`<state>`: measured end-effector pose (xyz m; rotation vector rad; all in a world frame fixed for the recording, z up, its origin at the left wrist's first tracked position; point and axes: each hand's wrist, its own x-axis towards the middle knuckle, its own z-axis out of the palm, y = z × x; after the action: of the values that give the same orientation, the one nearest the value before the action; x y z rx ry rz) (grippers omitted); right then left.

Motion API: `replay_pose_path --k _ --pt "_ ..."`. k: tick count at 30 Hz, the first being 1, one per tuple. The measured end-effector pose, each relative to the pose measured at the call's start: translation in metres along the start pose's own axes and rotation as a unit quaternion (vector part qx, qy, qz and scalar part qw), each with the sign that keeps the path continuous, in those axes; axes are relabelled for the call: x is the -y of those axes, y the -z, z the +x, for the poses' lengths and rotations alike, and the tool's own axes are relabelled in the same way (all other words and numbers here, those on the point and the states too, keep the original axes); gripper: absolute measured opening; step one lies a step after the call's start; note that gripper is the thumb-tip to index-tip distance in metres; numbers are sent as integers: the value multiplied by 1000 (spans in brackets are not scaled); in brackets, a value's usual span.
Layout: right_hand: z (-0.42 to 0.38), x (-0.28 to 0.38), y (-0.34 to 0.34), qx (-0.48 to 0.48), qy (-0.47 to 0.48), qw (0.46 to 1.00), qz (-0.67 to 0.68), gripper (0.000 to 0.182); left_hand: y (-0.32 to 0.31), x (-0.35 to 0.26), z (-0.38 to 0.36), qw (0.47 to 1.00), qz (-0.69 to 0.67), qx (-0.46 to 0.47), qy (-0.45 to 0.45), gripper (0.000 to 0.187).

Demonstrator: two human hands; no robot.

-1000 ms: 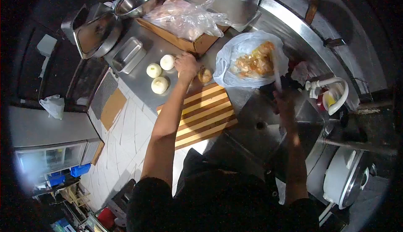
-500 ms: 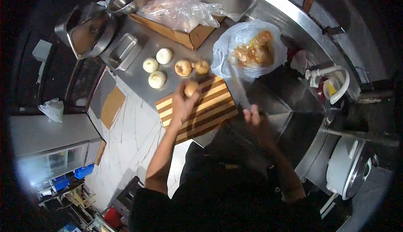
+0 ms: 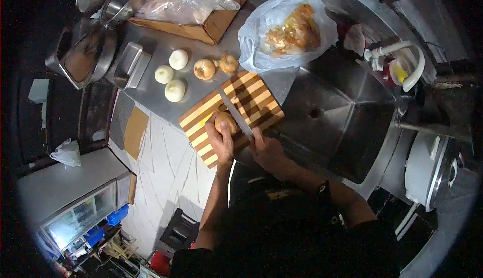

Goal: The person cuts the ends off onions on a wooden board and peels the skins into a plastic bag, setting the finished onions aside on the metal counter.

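On the striped wooden board [image 3: 261, 94], my left hand [image 3: 220, 140] is closed round a brown-skinned onion [image 3: 226, 122]. My right hand [image 3: 269, 152] grips a knife [image 3: 234, 110], whose long blade lies close beside the onion, on its right; whether they touch I cannot tell. Beyond the board sit two unpeeled onions, one [image 3: 205, 69] next to the other [image 3: 229, 64]. Three peeled white onions, among them the nearest one [image 3: 174, 90], stand to their left on the steel counter [image 3: 151, 89]. A pale plastic bag [image 3: 249, 41] holds onion skins [image 3: 297, 34].
A sink [image 3: 327, 122] with a white tap [image 3: 417, 59] lies to the right. Behind the onions stands a cardboard box [image 3: 219, 26] with plastic-wrapped contents. Steel trays, one of them small [image 3: 126, 67], and bowls [image 3: 121, 1] are at the left. A white pot [image 3: 420, 165] stands far right.
My right hand has brought the knife leftward from beside the bag to the onion over the board. My left hand has lowered the onion toward the board's near part. The view has shifted.
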<state>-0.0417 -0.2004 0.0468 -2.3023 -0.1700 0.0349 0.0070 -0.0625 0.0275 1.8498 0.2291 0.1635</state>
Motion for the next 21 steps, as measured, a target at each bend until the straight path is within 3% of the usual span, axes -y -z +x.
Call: replay_pose_path --k 10,12,14,18,21 --pt "12 11 -6 6 14 999 -42 23 -9 23 -1 995 -41 -61 -71 48" --pt "13 11 -4 12 14 999 -35 28 -9 27 0 990 -1 -77 -117 48" --pt "16 14 2 84 -23 995 -42 28 -9 28 0 988 22 -75 -134 48" --pt "26 8 -5 77 -28 997 -6 27 -6 27 1 971 120 -67 -194 48" --pt "39 3 -14 61 6 998 -7 27 -8 33 1 976 84 -82 -183 47"
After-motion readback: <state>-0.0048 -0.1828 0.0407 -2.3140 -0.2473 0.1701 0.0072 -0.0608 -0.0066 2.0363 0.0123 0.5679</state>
